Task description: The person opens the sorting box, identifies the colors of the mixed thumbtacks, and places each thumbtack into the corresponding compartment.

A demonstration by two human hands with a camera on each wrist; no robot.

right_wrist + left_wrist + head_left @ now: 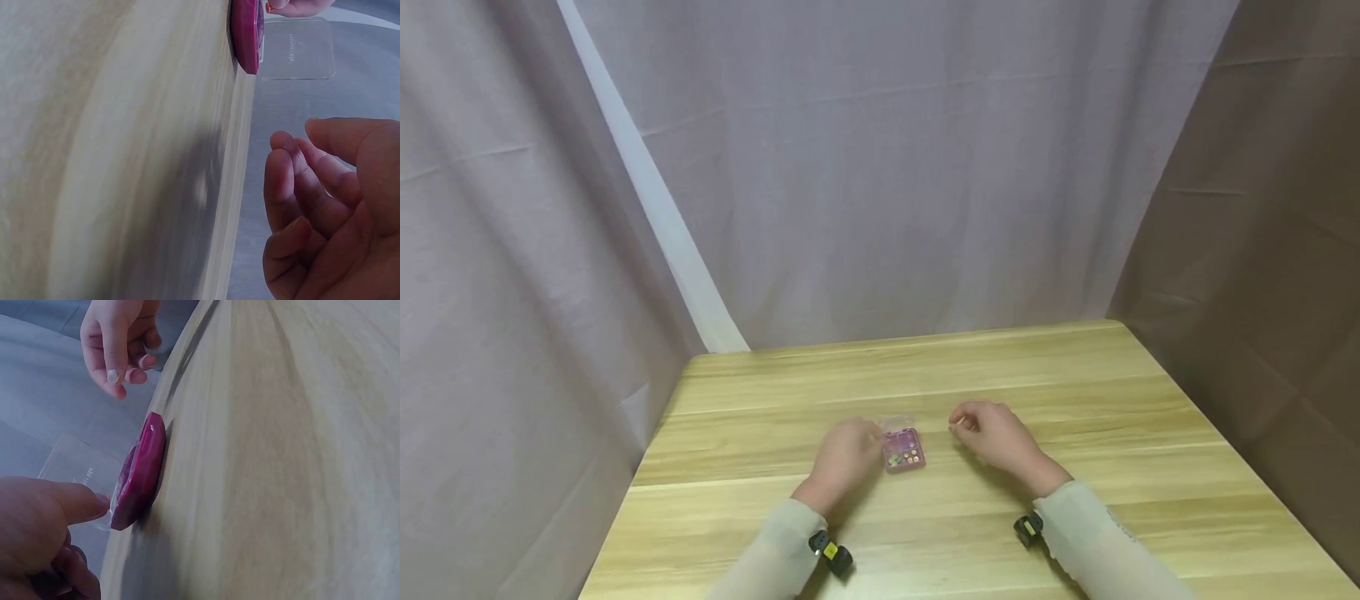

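A small purple-pink box with compartments lies on the table between my hands. Its clear lid is swung up at the far side. Several little round pieces, pale yellow, and a few green ones sit in its near compartments. At the box's left edge, my left hand pinches a tiny orange-red piece between thumb and fingertip; its kind is too small to tell. My right hand hovers right of the box, fingers loosely curled, thumb apart from them, nothing visible between.
The wood-grain table reaches back to grey curtains, with a brown curtain on the right. Each wrist carries a small black camera, on the left and on the right.
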